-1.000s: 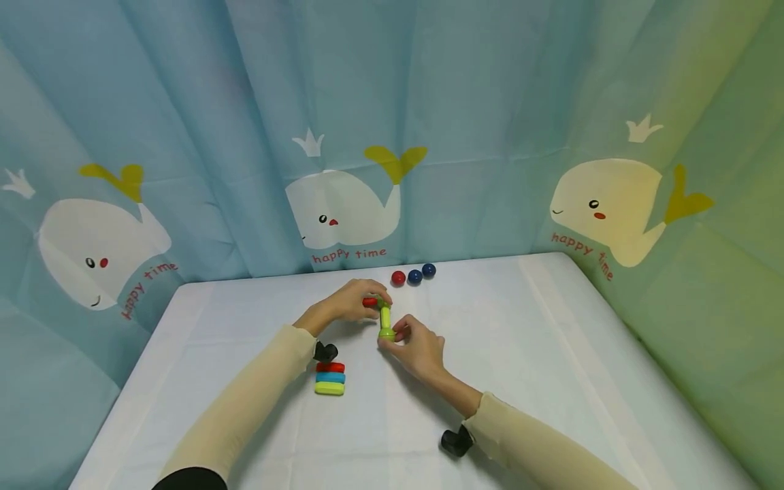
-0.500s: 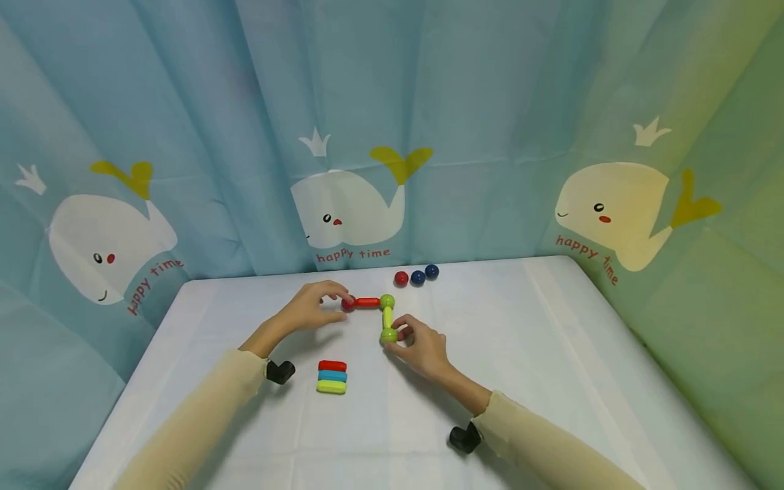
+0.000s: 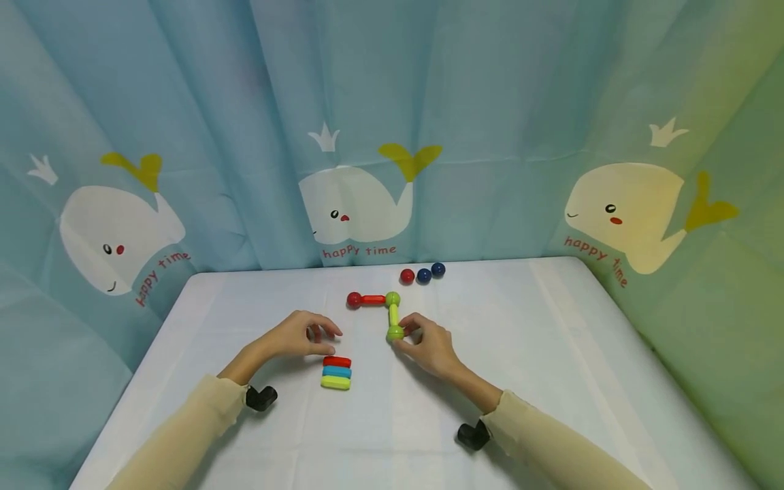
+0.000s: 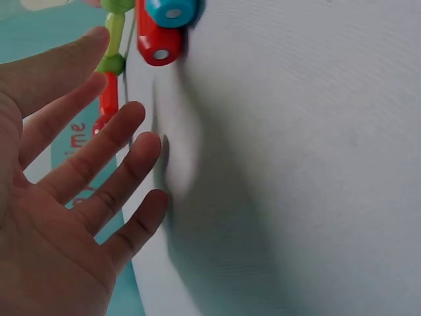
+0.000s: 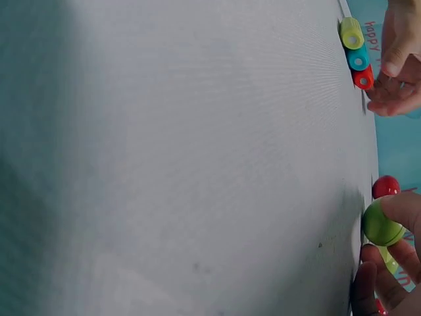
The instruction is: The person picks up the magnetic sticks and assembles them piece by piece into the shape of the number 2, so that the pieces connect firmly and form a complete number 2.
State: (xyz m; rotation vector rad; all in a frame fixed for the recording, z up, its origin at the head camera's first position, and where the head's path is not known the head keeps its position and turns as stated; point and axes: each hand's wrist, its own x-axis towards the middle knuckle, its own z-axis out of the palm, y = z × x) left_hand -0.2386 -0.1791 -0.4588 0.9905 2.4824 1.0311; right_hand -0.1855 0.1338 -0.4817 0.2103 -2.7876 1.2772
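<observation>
On the white table, a red ball (image 3: 354, 300), a red rod (image 3: 373, 299), a green ball (image 3: 393, 299), a green rod (image 3: 394, 316) and a nearer green ball (image 3: 395, 333) are joined in an L shape. My right hand (image 3: 429, 346) pinches the nearer green ball (image 5: 381, 224) between thumb and fingers. Just behind and left of three loose rods hovers my left hand (image 3: 300, 336), holding nothing, its fingers spread in the left wrist view. Those rods lie side by side: red (image 3: 337, 361), blue (image 3: 337, 371) and yellow-green (image 3: 335, 383).
Near the back edge of the table (image 3: 520, 354) sit a loose red ball (image 3: 407, 276) and two dark blue balls (image 3: 424, 275). A blue-green curtain (image 3: 490, 102) printed with whales hangs behind the table and along its right side.
My left hand let go of the red ball at the end of the red rod and moved back toward the loose rods. The right hand stays on the nearer green ball.
</observation>
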